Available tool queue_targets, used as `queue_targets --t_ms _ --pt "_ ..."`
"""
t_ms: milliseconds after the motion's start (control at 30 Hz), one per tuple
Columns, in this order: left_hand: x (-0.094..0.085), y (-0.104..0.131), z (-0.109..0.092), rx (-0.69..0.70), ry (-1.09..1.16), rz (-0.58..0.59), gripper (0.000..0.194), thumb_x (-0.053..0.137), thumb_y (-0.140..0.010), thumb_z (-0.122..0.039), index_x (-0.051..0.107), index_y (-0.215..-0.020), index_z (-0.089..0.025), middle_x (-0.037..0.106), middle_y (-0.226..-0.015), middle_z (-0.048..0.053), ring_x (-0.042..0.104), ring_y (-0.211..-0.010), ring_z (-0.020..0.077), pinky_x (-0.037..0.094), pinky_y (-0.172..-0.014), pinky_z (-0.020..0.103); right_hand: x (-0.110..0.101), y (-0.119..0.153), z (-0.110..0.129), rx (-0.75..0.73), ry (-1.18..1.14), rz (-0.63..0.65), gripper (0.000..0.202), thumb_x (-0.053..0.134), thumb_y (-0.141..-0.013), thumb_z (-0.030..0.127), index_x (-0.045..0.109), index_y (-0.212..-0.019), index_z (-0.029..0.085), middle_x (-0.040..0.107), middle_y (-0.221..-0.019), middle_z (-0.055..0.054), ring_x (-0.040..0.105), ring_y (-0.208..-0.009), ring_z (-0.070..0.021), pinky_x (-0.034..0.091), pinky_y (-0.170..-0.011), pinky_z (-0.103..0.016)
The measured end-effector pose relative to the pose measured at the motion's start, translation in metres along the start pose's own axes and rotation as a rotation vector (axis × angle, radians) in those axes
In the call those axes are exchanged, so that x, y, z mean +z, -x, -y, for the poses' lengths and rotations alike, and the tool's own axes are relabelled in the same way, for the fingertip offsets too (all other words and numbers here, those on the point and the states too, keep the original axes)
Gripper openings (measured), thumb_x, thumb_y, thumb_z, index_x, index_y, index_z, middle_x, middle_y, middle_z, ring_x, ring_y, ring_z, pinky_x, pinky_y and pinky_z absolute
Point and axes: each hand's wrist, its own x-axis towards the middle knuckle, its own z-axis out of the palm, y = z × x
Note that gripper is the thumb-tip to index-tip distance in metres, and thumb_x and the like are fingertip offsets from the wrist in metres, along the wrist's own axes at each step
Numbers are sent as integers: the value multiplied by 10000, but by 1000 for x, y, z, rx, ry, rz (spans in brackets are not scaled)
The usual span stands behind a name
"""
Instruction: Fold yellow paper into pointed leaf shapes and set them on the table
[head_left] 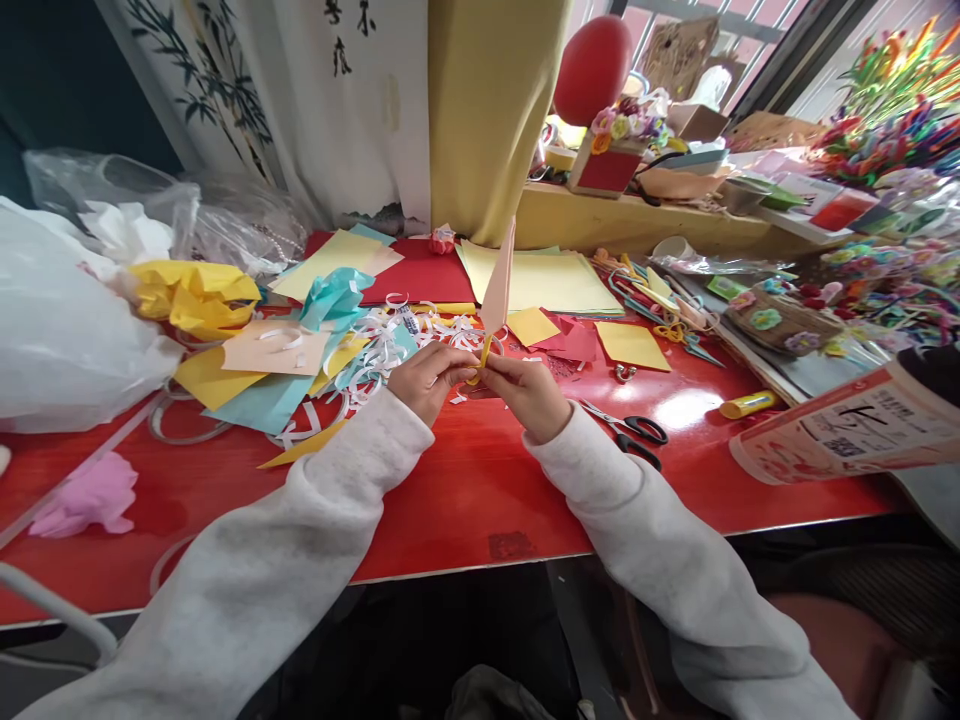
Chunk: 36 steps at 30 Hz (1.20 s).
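My left hand (430, 380) and my right hand (527, 388) meet over the red table, both with fingers pinched together. Between their fingertips is a narrow yellow paper strip (486, 350), gripped from both sides. A folded pale pink paper piece (500, 285) stands upright just above the strip; whether it is joined to the strip I cannot tell. Black-handled scissors (634, 432) lie beside my right wrist. Beyond my hands are a yellow paper square (634, 346) and red paper pieces (574, 340).
White paper scraps (442, 325) and coloured sheets (259, 400) are heaped at left, near a white plastic bag (67, 320). A paper cup (847, 425) and a yellow glue stick (748, 404) are at right. Pale yellow sheets (536, 278) lie at the back.
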Motion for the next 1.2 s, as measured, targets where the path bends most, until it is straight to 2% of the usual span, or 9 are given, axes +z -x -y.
queue_targets --t_ms 133,333,467,533,633,733,800,967,1200 --pt "-2 0 1 15 -50 11 128 474 -777 -210 584 -823 -164 562 -753 14 535 -690 76 438 -639 178 -1 1 7 54 -86 60 243 544 -688 299 605 -838 119 625 -739 -17 619 -677 -138 535 -691 -292" --pt "0 -1 1 56 -78 12 142 450 -788 -224 572 -792 -151 551 -735 20 527 -672 81 434 -627 183 0 2 10 61 -104 59 300 558 -678 340 600 -882 124 631 -773 -26 617 -681 -131 527 -706 -293" --pt "0 1 -1 -33 -33 39 134 461 -778 -230 538 -873 -176 593 -810 5 552 -724 87 439 -658 191 0 2 11 73 -67 76 279 591 -643 328 607 -842 132 628 -804 -23 610 -719 -135 512 -739 -302" --pt "0 1 -3 -96 -17 79 102 474 -768 -231 530 -840 -184 600 -798 -11 556 -708 84 440 -649 192 -1 1 9 76 -49 94 253 601 -636 313 603 -805 126 626 -767 -19 607 -728 -136 506 -750 -306" --pt "-1 0 -6 -71 -28 95 80 476 -768 -232 539 -772 -183 587 -741 -14 542 -674 79 434 -632 191 -2 1 4 82 6 108 229 584 -654 324 589 -761 121 620 -701 -13 612 -712 -141 506 -743 -320" --pt "0 -2 -4 44 -46 66 93 494 -758 -229 565 -744 -172 546 -722 8 518 -667 87 430 -628 202 -3 0 -1 68 81 85 232 566 -670 339 581 -754 123 623 -686 -16 616 -698 -147 511 -725 -325" --pt "1 -2 -2 70 -41 62 91 508 -748 -226 577 -734 -168 527 -727 17 510 -671 92 430 -625 205 -2 0 -3 54 113 71 231 554 -679 342 579 -760 127 626 -681 -16 618 -694 -149 514 -718 -322" --pt "0 -1 -1 25 10 91 101 494 -760 -224 574 -763 -163 561 -762 22 521 -703 93 426 -658 208 -1 1 -6 38 204 10 225 529 -702 339 577 -773 131 627 -657 -25 625 -664 -162 519 -682 -322" --pt "3 0 2 -96 20 92 139 512 -745 -282 563 -799 -165 570 -764 13 521 -669 92 426 -624 208 1 2 -11 -33 386 -75 189 499 -734 294 568 -861 172 634 -695 -20 629 -660 -154 505 -657 -292"
